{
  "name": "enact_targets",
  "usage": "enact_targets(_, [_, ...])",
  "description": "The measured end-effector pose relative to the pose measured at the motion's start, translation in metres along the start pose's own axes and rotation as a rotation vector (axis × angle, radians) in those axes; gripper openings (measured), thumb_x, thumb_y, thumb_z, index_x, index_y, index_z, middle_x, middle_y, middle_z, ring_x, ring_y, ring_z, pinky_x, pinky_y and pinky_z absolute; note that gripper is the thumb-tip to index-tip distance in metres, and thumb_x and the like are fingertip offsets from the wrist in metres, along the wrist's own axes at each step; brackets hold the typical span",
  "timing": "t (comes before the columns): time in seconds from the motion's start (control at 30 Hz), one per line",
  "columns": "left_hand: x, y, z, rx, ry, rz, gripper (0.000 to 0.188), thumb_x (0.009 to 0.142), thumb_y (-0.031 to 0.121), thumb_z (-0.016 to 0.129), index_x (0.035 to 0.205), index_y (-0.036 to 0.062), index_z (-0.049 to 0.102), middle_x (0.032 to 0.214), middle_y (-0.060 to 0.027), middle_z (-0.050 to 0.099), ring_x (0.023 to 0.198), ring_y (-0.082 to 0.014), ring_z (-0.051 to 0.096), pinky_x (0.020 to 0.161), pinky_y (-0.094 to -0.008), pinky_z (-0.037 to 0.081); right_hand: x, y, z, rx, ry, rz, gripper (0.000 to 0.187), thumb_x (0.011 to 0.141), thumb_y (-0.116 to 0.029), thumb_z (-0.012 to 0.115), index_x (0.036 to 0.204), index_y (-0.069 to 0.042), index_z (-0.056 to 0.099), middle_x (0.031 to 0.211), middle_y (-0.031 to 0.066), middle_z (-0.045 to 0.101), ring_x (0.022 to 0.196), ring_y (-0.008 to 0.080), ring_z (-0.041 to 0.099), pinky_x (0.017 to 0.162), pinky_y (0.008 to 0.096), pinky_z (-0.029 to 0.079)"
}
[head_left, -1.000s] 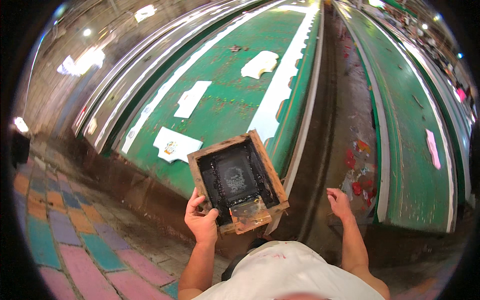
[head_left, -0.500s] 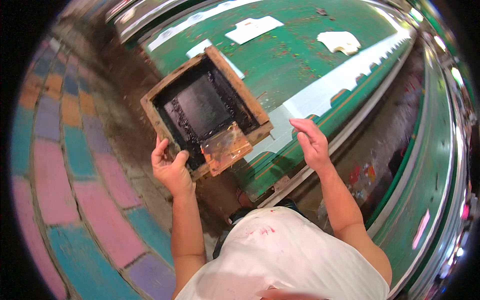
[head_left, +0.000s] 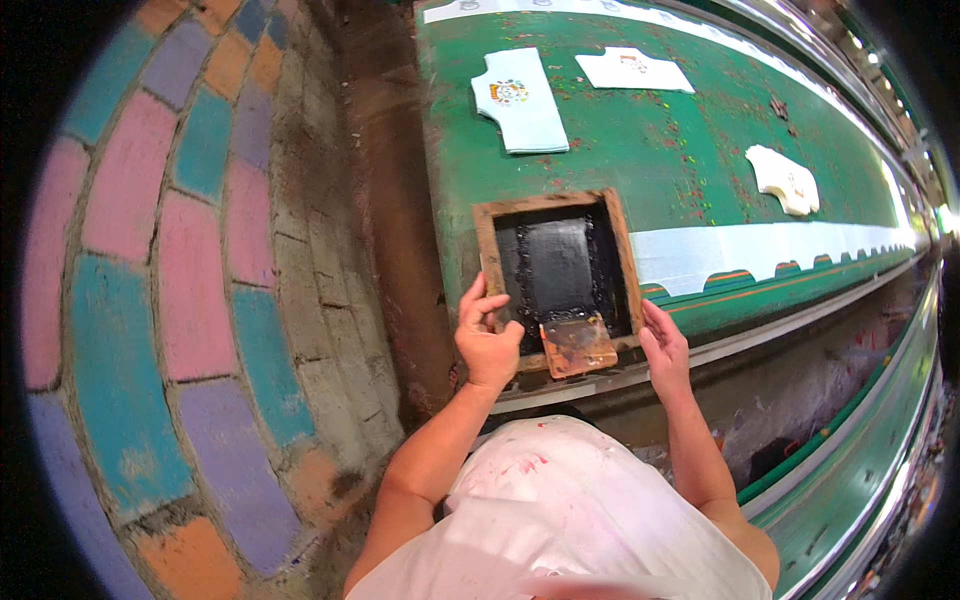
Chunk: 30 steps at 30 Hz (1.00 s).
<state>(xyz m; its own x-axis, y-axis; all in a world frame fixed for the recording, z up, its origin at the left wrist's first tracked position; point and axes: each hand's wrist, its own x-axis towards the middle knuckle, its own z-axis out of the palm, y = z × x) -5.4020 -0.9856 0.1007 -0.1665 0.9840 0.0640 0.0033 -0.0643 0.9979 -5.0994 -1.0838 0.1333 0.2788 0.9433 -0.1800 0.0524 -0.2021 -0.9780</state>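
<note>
A wooden screen printing frame is in front of me, its mesh dark and smeared with black ink along the inner sides. My left hand grips its left side near the lower corner, thumb over the rim. At the opposite side, my right hand holds the right edge, its fingertips partly hidden by the wood. A flat brown squeegee, stained with ink, lies inside at the near end and overlaps the near rim. The frame's underside is out of sight.
The long green printing table carries folded white printed garments, another white piece and a cream one. White cut fabric runs along its near edge. Painted bricks lie left; another green table stands right.
The frame has swung from a tilted position at the left to nearly straight in front of me. My right hand, apart from it before, has come onto its right edge.
</note>
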Motion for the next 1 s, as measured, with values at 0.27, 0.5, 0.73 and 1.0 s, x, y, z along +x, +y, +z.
enact_targets(0.27, [-0.022,-0.017,0.015,0.206,-0.013,0.198,0.037,0.078,-0.01,0.077,0.112,0.0057,0.081,0.164,-0.0273,0.063,0.155,-0.04,0.06,0.131,-0.0472,0.044,-0.012,0.017,-0.017,-0.039,-0.06,-0.025,0.062,0.113,-0.008,0.074,0.17,0.007,0.053,0.166,0.0181,0.063,0.151,0.0229,0.062,0.124,0.0373,0.051])
enact_targets(0.5, [-0.022,-0.025,0.014,0.203,0.012,0.142,0.034,0.077,-0.006,0.078,0.109,0.0067,0.081,0.165,-0.0279,0.063,0.153,-0.0411,0.06,0.131,-0.0485,0.043,-0.012,0.02,-0.013,-0.076,-0.057,-0.064,0.064,0.111,-0.01,0.077,0.169,0.006,0.056,0.156,0.0143,0.07,0.133,0.0182,0.07,0.114,0.035,0.057])
enact_targets(0.73, [-0.022,-0.033,0.015,0.197,0.018,0.112,0.034,0.078,-0.005,0.079,0.109,0.0067,0.082,0.167,-0.0282,0.062,0.154,-0.0413,0.06,0.132,-0.0486,0.042,-0.007,0.028,-0.017,-0.158,-0.057,-0.056,0.061,0.11,-0.01,0.078,0.166,0.004,0.059,0.155,0.0142,0.071,0.133,0.0181,0.07,0.111,0.0347,0.058])
enact_targets(1.0, [-0.022,-0.034,0.017,0.209,0.015,0.09,0.033,0.078,-0.005,0.079,0.109,0.0063,0.082,0.168,-0.029,0.061,0.156,-0.0412,0.06,0.131,-0.0482,0.044,-0.005,-0.003,-0.009,-0.716,0.081,-0.508,0.053,0.104,-0.011,0.081,0.155,-0.002,0.069,0.155,0.0258,0.071,0.14,0.0486,0.067,0.123,0.052,0.052])
